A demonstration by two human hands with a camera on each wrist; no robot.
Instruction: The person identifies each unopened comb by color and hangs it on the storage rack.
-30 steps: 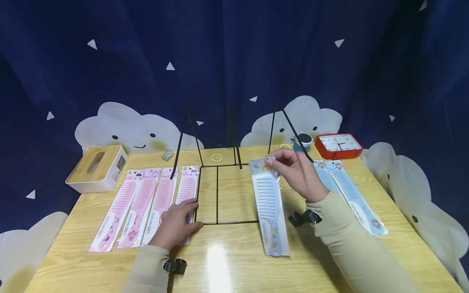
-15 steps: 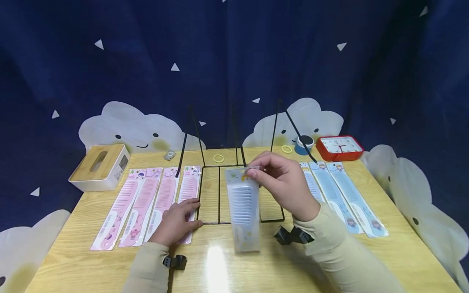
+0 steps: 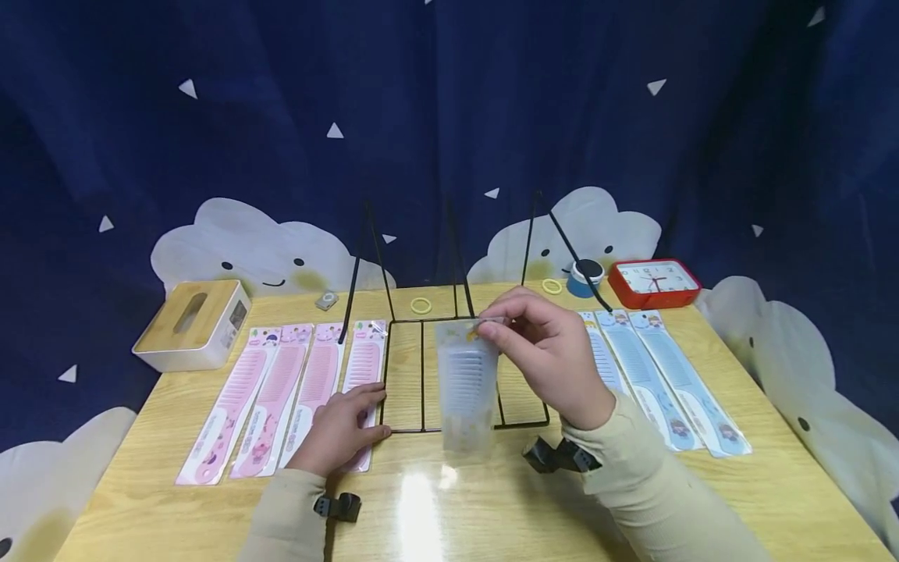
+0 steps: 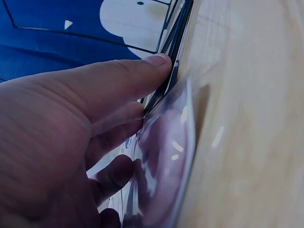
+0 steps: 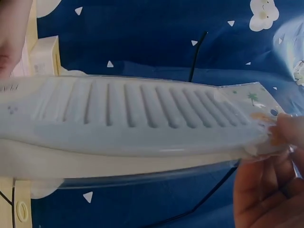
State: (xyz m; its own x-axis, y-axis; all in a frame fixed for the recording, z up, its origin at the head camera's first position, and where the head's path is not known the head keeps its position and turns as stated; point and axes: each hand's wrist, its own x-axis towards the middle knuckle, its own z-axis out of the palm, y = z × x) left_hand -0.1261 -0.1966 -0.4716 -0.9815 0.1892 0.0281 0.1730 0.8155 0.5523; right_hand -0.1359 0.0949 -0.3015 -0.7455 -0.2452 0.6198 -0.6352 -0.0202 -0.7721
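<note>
left hand (image 3: pixel 339 434) flat, right hand (image 3: pixel 555 355) raised, fingers (image 3: pixel 492 331) pinching

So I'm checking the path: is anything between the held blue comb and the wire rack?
Nothing visible. The right hand pinches the blue comb by its top, hanging just before the wire rack; the left hand rests beside the rack's base.

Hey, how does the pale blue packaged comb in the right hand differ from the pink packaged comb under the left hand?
The pale blue packaged comb is blue; the pink packaged comb is pink. The blue one hangs in the air over the black wire rack, pinched at its top by the right hand; the pink one lies flat on the wooden table with the left hand resting on it. Both are wide-toothed combs in clear sleeves.
</note>
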